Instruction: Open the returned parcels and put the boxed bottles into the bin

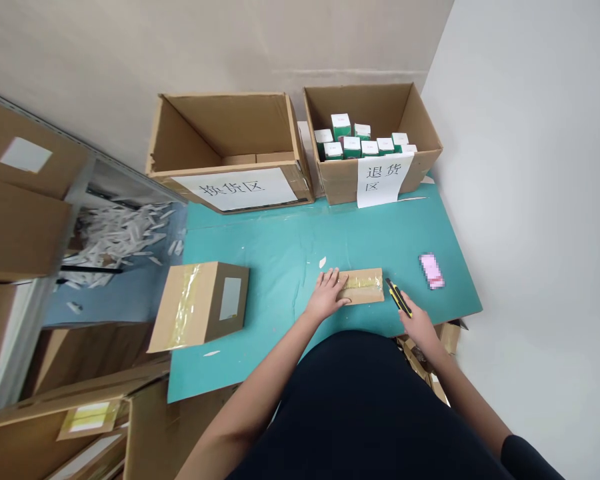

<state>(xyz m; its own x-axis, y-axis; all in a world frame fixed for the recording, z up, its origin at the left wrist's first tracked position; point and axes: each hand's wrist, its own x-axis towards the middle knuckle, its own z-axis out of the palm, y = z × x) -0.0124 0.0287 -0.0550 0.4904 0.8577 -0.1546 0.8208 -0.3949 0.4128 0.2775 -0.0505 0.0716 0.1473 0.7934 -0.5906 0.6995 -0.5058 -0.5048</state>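
A small flat cardboard box with clear yellowish tape along its top lies on the teal table near my body. My left hand presses down on its left end, fingers stretched out. My right hand grips a yellow and black box cutter, just off the right end of the box. The cutter's tip points up and left, close to the box's right edge but apart from it. The tape looks uncut from here, though its right end is too small to judge.
At the back stand an open carton with a paper label and another carton holding several green-and-white boxes. A taped carton sits at the left. A pink blurred item lies right. Below left is a large open box.
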